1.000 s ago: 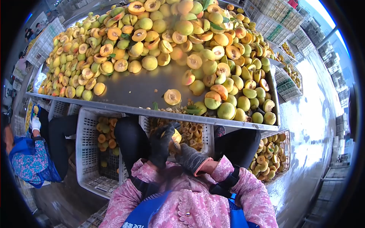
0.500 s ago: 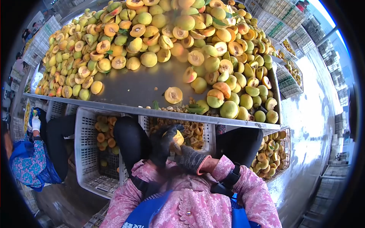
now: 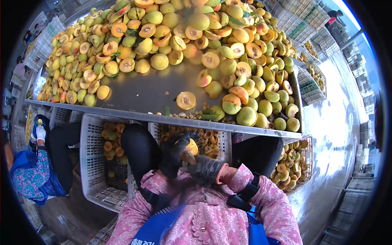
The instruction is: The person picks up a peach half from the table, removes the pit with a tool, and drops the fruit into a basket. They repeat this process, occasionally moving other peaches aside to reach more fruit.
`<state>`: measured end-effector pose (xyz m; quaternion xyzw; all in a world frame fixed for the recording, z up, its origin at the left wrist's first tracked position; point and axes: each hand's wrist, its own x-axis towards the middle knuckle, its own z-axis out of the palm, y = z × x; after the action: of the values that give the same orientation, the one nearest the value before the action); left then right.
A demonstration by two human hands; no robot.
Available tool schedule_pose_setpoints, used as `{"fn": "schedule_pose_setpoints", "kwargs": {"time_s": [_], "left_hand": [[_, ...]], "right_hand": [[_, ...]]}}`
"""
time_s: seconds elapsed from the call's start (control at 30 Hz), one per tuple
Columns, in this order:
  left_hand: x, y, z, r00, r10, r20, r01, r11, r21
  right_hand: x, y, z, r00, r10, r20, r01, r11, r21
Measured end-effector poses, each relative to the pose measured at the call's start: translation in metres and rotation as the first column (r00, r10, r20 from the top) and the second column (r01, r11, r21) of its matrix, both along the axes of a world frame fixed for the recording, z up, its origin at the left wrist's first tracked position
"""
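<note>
Over my lap, my left hand (image 3: 172,154), in a dark glove, is closed around a yellow peach half (image 3: 192,146). My right hand (image 3: 203,169), in a grey knitted glove, is closed right beside it. A small brownish piece sticks out between the two hands against the fruit; its kind is hidden by the fingers. Below and behind my hands stands a crate of cut peach halves (image 3: 210,141). Ahead, a metal table (image 3: 136,92) bears a large heap of halved peaches (image 3: 159,62), and one half (image 3: 186,100) lies apart near its front edge.
A white crate (image 3: 90,163) with some peach halves is left of my legs. Another crate of peaches (image 3: 292,167) stands at my right. A co-worker in a blue floral sleeve (image 3: 28,173) sits at the left. Stacked crates (image 3: 300,20) and wet floor (image 3: 330,122) lie to the right.
My hands stay together on the peach half with only a slight shift. The co-worker's gloved hand at the left has turned, and a person at the far right back has come further into view.
</note>
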<state>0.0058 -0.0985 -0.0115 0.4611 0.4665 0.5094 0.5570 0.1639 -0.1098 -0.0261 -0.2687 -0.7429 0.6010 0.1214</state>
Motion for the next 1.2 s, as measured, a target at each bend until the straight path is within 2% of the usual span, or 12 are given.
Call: {"fn": "schedule_pose_setpoints", "kwargs": {"time_s": [0.1,0.2,0.3,0.4,0.6,0.7,0.83,0.9,0.97,1.07,1.13,1.2], "left_hand": [[0.002,-0.002,-0.014,0.999,0.041,-0.028,-0.041,0.999,-0.002],[0.004,-0.003,-0.025,0.98,0.113,-0.161,-0.108,0.993,0.043],[0.009,-0.002,-0.039,0.973,0.231,-0.014,-0.23,0.957,-0.176],[0.01,-0.005,-0.037,0.876,0.237,-0.42,-0.205,0.971,0.119],[0.012,-0.001,-0.029,0.958,0.279,-0.064,-0.285,0.948,-0.138],[0.005,-0.008,-0.051,0.831,0.286,-0.478,-0.194,0.953,0.234],[0.003,-0.002,-0.05,0.778,0.426,-0.461,-0.243,0.882,0.404],[0.005,-0.002,-0.043,0.886,0.396,-0.241,-0.346,0.911,0.225],[0.003,-0.003,-0.05,0.861,0.391,-0.325,-0.313,0.912,0.265],[0.002,-0.002,-0.047,0.805,0.437,-0.4,-0.253,0.864,0.434],[0.003,-0.001,-0.046,0.816,0.44,-0.374,-0.266,0.861,0.434],[0.004,-0.001,-0.05,0.855,0.407,-0.321,-0.299,0.893,0.336]], "right_hand": [[-0.003,-0.006,-0.04,0.995,0.061,0.078,-0.099,0.712,0.695],[-0.011,-0.007,-0.049,0.954,0.04,0.298,-0.261,0.599,0.757],[-0.021,-0.008,-0.054,0.875,-0.017,0.484,-0.391,0.564,0.727],[-0.034,-0.013,-0.082,0.912,-0.28,0.3,0.186,0.933,0.308],[-0.029,0.0,-0.047,0.95,-0.153,0.271,0.052,0.937,0.345],[-0.026,0.011,-0.018,0.917,0.128,0.377,-0.236,0.937,0.256],[-0.031,0.006,-0.058,1.0,-0.002,-0.001,0.002,1.0,0.016],[-0.034,0.005,-0.036,0.995,-0.089,0.035,0.092,0.992,-0.082],[-0.038,0.006,-0.025,0.981,-0.187,0.058,0.196,0.932,-0.306],[-0.039,0.013,0.009,0.955,-0.267,0.13,0.272,0.614,-0.741],[-0.038,0.014,0.006,0.973,-0.222,0.06,0.208,0.742,-0.637],[-0.033,0.012,-0.025,0.995,-0.094,-0.022,0.088,0.979,-0.184]]}}
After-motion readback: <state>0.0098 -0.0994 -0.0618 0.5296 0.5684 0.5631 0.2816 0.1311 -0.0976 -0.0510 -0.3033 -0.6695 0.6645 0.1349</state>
